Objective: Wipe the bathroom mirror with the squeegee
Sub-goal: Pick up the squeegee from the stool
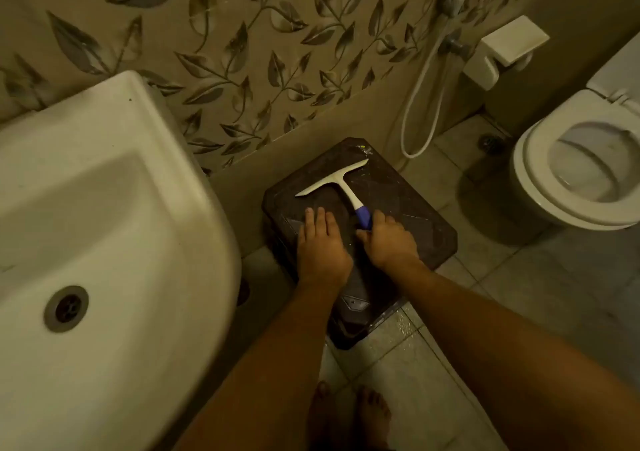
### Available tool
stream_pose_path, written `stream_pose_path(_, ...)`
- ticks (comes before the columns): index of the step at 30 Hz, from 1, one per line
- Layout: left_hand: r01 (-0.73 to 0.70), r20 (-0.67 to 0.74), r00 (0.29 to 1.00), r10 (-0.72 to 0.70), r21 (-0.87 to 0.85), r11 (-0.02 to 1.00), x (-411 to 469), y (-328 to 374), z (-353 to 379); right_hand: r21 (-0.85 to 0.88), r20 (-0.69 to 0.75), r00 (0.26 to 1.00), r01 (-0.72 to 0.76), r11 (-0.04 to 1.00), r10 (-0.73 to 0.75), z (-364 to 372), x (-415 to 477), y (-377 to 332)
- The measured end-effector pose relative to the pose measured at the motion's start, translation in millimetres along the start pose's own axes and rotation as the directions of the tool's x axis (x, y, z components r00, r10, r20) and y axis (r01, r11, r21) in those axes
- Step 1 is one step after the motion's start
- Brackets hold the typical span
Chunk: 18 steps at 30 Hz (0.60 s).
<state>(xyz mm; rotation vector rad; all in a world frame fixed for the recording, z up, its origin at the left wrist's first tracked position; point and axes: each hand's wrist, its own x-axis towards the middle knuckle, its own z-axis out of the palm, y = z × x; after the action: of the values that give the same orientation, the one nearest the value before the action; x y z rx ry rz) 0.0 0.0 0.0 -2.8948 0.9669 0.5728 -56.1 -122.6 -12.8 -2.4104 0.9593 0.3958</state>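
Dark stool [412,208] is set on tiled floor [519,298] against the wall; white squeegee [334,183], blue-handled, is laid flat on top.

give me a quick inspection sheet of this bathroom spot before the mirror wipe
surface: dark stool on the tiled floor, top scuffed.
job's things: squeegee lies on the stool; mirror not in view.
clutter: nothing seen.
hands: left hand flat on the stool; right hand curled round the squeegee's blue handle.
cables: white spray hose hangs in a loop.
surroundings: sink at left, toilet at right, leaf-pattern wall tiles, bare feet.
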Motion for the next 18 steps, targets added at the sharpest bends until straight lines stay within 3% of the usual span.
stream_pose_path(9,0.056,0.023,0.998,-0.055,-0.032,0.998,-1.1,-10.2,23.2,0.126,-0.073,0.997,-0.004,0.992,0.013,22.5,12.5,6.2)
stream_pose_path(18,0.088,0.053,0.995,-0.087,-0.017,0.996,-13.8,-17.2,29.4,0.237,-0.127,0.989,0.099,0.966,-0.07,24.3,12.2,17.0)
